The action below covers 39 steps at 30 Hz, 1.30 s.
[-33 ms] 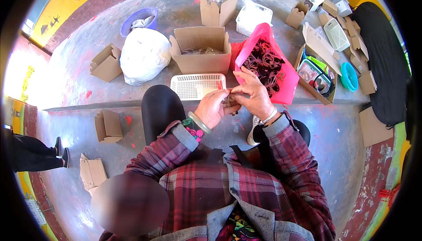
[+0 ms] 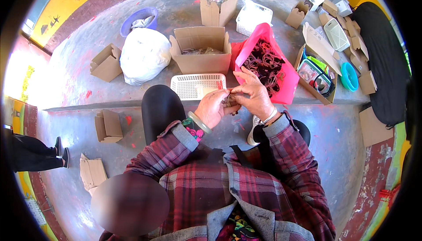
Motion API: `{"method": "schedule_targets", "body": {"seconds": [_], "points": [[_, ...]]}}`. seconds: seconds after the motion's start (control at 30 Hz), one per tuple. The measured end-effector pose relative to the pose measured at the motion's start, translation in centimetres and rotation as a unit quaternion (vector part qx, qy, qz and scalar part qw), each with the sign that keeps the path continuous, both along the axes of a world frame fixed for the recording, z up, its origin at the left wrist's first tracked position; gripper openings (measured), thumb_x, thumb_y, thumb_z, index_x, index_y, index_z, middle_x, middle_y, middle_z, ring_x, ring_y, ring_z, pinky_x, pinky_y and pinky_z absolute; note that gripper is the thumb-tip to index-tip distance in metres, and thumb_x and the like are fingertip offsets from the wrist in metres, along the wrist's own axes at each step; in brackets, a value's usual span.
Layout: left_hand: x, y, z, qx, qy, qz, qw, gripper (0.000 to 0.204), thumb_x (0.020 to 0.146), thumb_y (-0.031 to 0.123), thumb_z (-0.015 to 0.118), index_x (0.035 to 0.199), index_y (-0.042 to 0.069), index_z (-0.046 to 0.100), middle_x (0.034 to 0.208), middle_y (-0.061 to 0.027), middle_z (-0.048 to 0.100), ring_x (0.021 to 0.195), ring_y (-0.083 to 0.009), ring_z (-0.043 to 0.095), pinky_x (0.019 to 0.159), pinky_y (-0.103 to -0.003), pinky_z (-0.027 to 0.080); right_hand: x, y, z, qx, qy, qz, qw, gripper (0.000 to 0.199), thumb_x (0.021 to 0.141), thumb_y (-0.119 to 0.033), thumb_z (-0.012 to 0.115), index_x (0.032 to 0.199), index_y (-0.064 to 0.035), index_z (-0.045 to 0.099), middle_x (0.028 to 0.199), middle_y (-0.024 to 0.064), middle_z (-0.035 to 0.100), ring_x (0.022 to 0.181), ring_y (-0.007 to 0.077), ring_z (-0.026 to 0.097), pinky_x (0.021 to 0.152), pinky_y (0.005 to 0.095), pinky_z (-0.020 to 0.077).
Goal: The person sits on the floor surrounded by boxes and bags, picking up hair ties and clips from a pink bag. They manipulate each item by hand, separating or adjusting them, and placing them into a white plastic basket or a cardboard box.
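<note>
My left hand (image 2: 212, 108) and my right hand (image 2: 254, 95) meet just in front of the white perforated basket (image 2: 176, 85). Between their closed fingertips is a small bundle of thin cord (image 2: 229, 100), pale and looped, mostly covered by the fingers. The left hand curls around it. The right thumb and index finger pinch at its upper end, while other right fingers stick up. Right beside the right hand, a bright pink bag (image 2: 288, 87) stands wide, full of tangled dark and pinkish cords (image 2: 263, 63).
Behind the basket stands a cardboard box (image 2: 200, 63) with wrapped pieces inside. A stuffed white bag (image 2: 145, 56) and a purple basin (image 2: 140, 20) are at left. To the right are an open carton (image 2: 315, 82) and a turquoise basin (image 2: 349, 77). A person's legs (image 2: 35, 152) show at far left.
</note>
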<state>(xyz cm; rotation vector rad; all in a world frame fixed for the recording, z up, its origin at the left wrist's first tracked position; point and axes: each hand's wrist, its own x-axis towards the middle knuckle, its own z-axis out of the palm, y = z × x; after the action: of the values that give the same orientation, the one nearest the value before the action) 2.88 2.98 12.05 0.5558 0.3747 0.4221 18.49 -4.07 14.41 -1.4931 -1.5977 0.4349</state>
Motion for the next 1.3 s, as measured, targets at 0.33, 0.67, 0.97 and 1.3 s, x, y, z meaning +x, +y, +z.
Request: {"method": "schedule_targets", "body": {"seconds": [0.33, 0.67, 0.97, 1.3], "points": [[-0.1, -0.1, 0.3, 0.023, 0.002, -0.002, 1.0, 0.027, 0.092, 0.017, 0.045, 0.109, -0.002, 0.05, 0.104, -0.013, 0.057, 0.091, -0.024, 0.059, 0.081, -0.039, 0.05, 0.5, 0.0, -0.2, -0.072, 0.011, 0.047, 0.996, 0.017, 0.067, -0.011, 0.071, 0.084, -0.0071, 0.068, 0.122, 0.0152, 0.051, 0.125, 0.0323, 0.033, 0.101, 0.0415, 0.0279], [0.2, -0.2, 0.2, 0.046, 0.027, -0.001, 0.999, 0.028, 0.092, 0.018, 0.045, 0.11, -0.004, 0.05, 0.102, -0.0125, 0.057, 0.092, -0.0228, 0.059, 0.082, -0.039, 0.05, 0.7, 0.1, -0.8, -0.064, 0.052, 0.062, 0.995, 0.016, 0.07, -0.017, 0.071, 0.085, -0.0099, 0.07, 0.119, 0.0149, 0.053, 0.122, 0.0358, 0.037, 0.101, 0.0433, 0.0291], [0.1, -0.2, 0.4, 0.057, 0.029, 0.017, 0.998, 0.029, 0.092, 0.016, 0.043, 0.11, -0.006, 0.048, 0.103, -0.0156, 0.058, 0.092, -0.0229, 0.059, 0.083, -0.036, 0.049, -0.4, 0.3, -0.4, 0.004, 0.033, -0.016, 0.999, 0.017, 0.065, -0.011, 0.071, 0.081, -0.0095, 0.068, 0.114, 0.0148, 0.056, 0.117, 0.0346, 0.043, 0.097, 0.0413, 0.0338], [0.0, -0.3, 0.6, 0.052, 0.033, 0.027, 0.998, 0.03, 0.092, 0.016, 0.043, 0.111, -0.006, 0.048, 0.105, -0.0154, 0.057, 0.094, -0.0233, 0.058, 0.084, -0.037, 0.048, -0.3, 0.2, -0.3, -0.003, 0.021, -0.004, 1.0, 0.017, 0.063, -0.009, 0.071, 0.079, -0.0069, 0.064, 0.114, 0.0145, 0.055, 0.118, 0.0335, 0.042, 0.098, 0.0412, 0.0327]]}}
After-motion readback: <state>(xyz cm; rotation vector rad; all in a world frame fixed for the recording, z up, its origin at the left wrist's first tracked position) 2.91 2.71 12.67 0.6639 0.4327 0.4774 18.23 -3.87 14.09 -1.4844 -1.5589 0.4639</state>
